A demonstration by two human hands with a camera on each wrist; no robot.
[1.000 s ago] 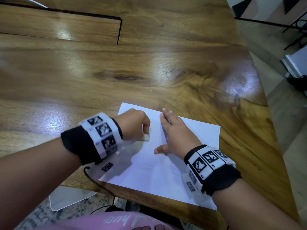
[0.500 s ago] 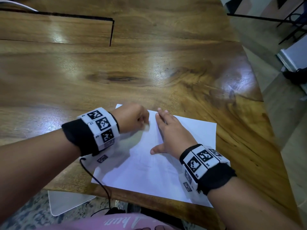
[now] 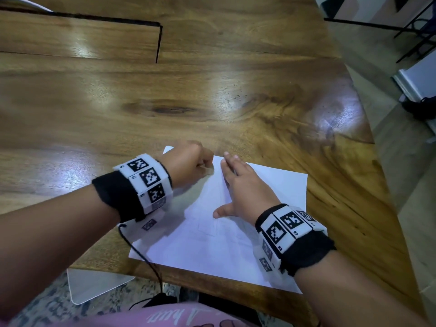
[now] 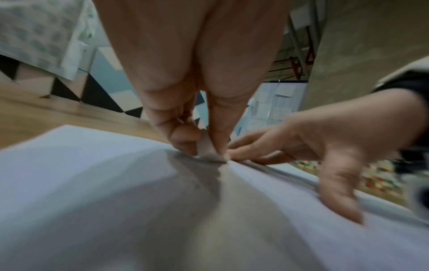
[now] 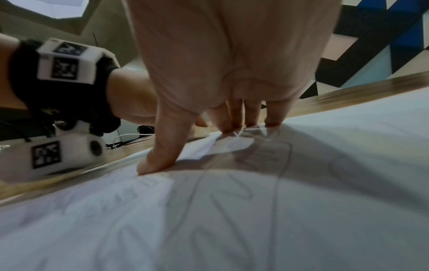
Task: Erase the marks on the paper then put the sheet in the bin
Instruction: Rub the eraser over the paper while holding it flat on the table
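Your left hand sits at the far left corner of the sheet, fingers curled tight, pinching a small pale eraser between thumb and forefinger. The left wrist view shows the eraser standing nearly upright, its long axis tipped only slightly, its lower end pressed onto the paper close to the far edge. Just to its right lie the fingertips of your other hand, near the eraser; I cannot tell whether they touch it.

The sheet lies flat on the wooden table at its near edge, long axis running from near left to far right, so it sits skewed to the table edge. Faint pencil marks show across its middle, looping lines and boxy outlines.

Your right hand rests on the sheet right of the left one, palm down, fingers straight and close together pointing away from you, thumb spread out to the left, holding nothing and pressing the paper down.
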